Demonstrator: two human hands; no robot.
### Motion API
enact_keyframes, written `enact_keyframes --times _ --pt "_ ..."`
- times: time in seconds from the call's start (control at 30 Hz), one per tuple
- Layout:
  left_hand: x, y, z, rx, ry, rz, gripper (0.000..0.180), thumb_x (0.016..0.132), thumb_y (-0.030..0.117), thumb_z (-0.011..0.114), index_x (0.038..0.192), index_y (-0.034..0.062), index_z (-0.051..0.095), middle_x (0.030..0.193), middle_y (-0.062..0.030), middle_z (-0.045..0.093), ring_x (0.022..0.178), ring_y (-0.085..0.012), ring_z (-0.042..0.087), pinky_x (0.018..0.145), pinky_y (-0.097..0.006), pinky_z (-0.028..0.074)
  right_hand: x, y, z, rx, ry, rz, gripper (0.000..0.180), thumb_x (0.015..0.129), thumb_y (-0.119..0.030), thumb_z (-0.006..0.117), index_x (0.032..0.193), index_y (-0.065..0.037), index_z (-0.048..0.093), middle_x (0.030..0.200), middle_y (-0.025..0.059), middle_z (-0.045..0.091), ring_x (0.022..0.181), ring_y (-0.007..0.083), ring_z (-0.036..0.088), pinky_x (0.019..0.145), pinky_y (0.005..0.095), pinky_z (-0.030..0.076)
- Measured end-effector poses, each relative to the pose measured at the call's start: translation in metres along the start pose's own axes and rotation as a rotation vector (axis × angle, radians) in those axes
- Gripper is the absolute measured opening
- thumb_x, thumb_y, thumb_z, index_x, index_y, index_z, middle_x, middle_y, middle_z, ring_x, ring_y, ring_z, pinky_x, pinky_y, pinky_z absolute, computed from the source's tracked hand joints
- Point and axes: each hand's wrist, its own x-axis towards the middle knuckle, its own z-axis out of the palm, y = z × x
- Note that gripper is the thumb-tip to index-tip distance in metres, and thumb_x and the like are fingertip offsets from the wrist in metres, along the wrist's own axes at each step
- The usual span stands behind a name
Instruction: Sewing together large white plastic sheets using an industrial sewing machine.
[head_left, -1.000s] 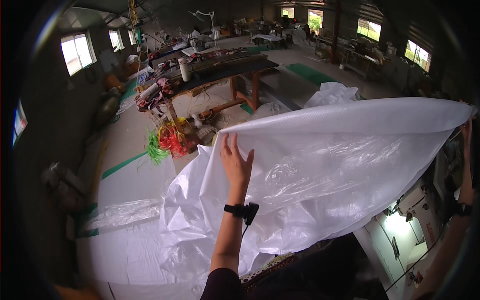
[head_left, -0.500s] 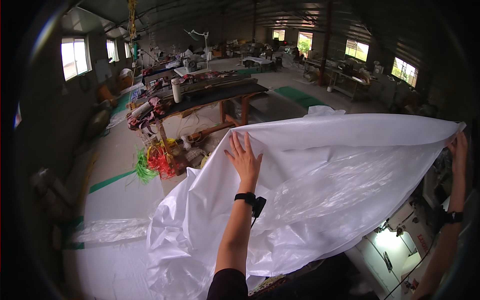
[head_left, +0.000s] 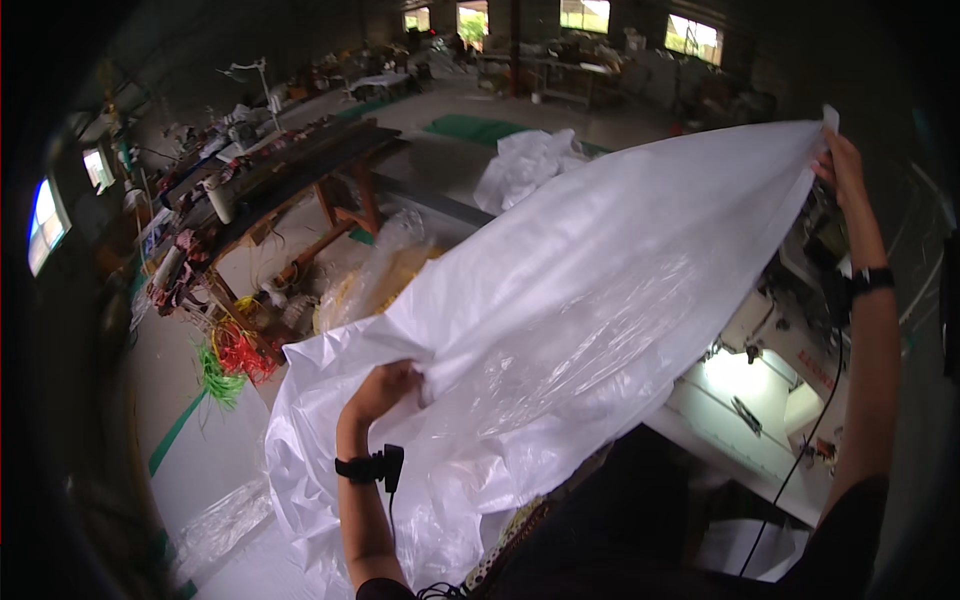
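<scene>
Dim workshop, pale concrete floor [head_left: 215,455], one long cluttered workbench [head_left: 280,180] at left: I hold one large white plastic sack [head_left: 590,300] spread before me, left hand [head_left: 385,385] gripping its lower edge, right hand [head_left: 840,165] pinching its raised corner above a sewing machine [head_left: 770,385].

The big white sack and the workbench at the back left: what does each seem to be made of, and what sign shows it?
White sack: looks like woven plastic with a clear film liner, going by its dull sheen, stiff creases and glossy translucent patch. Workbench: apparently wood, dark top, reddish-brown legs.
</scene>
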Motion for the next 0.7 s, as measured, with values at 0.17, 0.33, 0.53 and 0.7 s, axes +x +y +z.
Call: enact_keyframes --times 0.17,0.33,0.53,0.7 --pt "-0.044 0.039 0.1 0.442 0.479 0.251 0.028 0.079 -0.007 0.055 0.103 0.0055 0.065 0.101 -0.0122 0.069 0.088 -0.0325 0.068 0.074 -0.04 0.055 0.015 0.005 0.028 -0.1 -0.038 -0.079 0.038 0.093 -0.044 0.062 0.092 -0.006 0.066 0.071 -0.0004 0.058 0.058 0.0083 0.054 0.045 0.0233 0.043" --pt "-0.07 0.068 0.184 0.272 0.443 0.613 0.035 0.068 -0.011 0.06 0.099 0.0069 0.057 0.099 -0.009 0.066 0.076 -0.0283 0.067 0.062 -0.038 0.055 0.025 0.012 0.028 -0.15 -0.009 -0.074 0.034 0.092 -0.039 0.062 0.089 -0.006 0.068 0.077 0.0034 0.06 0.067 0.0136 0.058 0.052 0.0288 0.049" --pt "-0.076 0.061 0.233 0.297 0.074 0.607 0.016 0.074 -0.002 0.062 0.087 0.0066 0.065 0.11 -0.0074 0.065 0.084 -0.0269 0.067 0.069 -0.037 0.056 0.038 0.033 0.007 -0.377 -0.092 -0.02 0.033 0.095 -0.036 0.06 0.088 -0.004 0.064 0.08 0.0057 0.064 0.067 0.014 0.061 0.051 0.0294 0.049" --pt "-0.067 0.064 0.285 0.266 0.131 0.387 0.028 0.077 0.02 0.074 0.101 0.0082 0.067 0.115 -0.0128 0.061 0.1 -0.0309 0.062 0.083 -0.044 0.051 0.032 0.035 0.001 -0.386 0.017 -0.043 0.031 0.095 -0.034 0.06 0.086 -0.004 0.064 0.077 0.0074 0.064 0.063 0.0168 0.061 0.051 0.032 0.049"
